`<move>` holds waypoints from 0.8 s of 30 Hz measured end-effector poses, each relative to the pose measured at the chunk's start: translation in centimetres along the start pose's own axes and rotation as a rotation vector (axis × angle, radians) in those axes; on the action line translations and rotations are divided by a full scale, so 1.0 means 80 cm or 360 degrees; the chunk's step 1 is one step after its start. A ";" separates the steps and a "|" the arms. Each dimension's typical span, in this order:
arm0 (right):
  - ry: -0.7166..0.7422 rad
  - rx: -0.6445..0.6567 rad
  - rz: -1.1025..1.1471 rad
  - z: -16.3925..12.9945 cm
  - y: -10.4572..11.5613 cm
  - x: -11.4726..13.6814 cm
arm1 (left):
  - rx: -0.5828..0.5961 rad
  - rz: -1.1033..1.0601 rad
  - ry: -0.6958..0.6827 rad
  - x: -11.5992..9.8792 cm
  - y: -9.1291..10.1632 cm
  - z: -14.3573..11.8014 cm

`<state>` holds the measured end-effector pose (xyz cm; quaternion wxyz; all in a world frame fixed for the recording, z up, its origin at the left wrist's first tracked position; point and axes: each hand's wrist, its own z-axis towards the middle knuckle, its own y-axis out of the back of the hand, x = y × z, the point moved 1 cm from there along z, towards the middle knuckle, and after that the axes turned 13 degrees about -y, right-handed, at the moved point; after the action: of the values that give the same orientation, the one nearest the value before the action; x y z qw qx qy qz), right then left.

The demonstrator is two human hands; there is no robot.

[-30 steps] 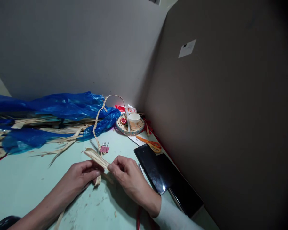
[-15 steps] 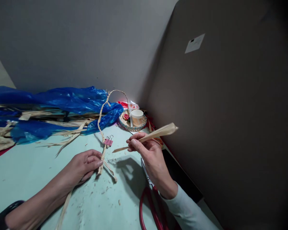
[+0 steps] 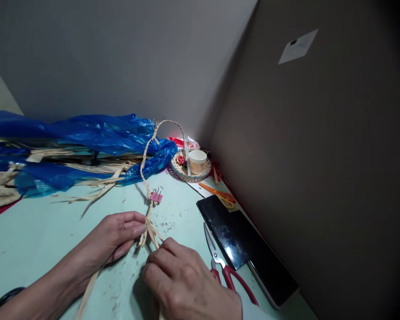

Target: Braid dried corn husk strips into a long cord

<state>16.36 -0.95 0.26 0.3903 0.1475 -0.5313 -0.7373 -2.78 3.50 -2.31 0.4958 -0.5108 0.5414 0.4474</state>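
A pale braided cord of dried plant fibre (image 3: 142, 166) arches up from the table, with a pink binder clip (image 3: 156, 197) clamped on its lower part. Just below the clip, my left hand (image 3: 122, 233) pinches the braid where loose strands fan out. My right hand (image 3: 190, 278) is closed, back upward, at the end of one of these strands (image 3: 152, 234); its fingertips are mostly hidden. Another long strip (image 3: 88, 291) trails from under my left wrist towards the near edge of the view.
Red-handled scissors (image 3: 229, 271) lie right of my right hand, beside dark glossy devices (image 3: 225, 233). Orange scissors (image 3: 225, 198) rest behind them. A woven tray (image 3: 186, 178) carries a paper cup (image 3: 198, 162). Blue plastic (image 3: 96, 133) wraps dried strips at the left back.
My right hand has come down and left from above the table to the loose strands by my left hand. The folded strip it held up is largely hidden. My left hand keeps its pinch.
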 end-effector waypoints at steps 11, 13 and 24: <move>-0.0009 0.0045 -0.0048 0.004 0.006 0.014 | 0.0097 0.0011 0.0072 0.004 0.002 0.006; 0.0072 0.0034 -0.0059 0.005 0.006 0.014 | 0.0092 0.0038 0.0069 0.003 0.001 0.006; 0.0392 0.0240 0.0055 0.008 0.006 0.004 | 0.0000 -0.0042 0.0086 -0.002 -0.006 0.001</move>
<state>15.98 -0.84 1.03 0.4531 0.2566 -0.5357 -0.6647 -2.33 3.57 -2.13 0.4868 -0.5298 0.5478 0.4269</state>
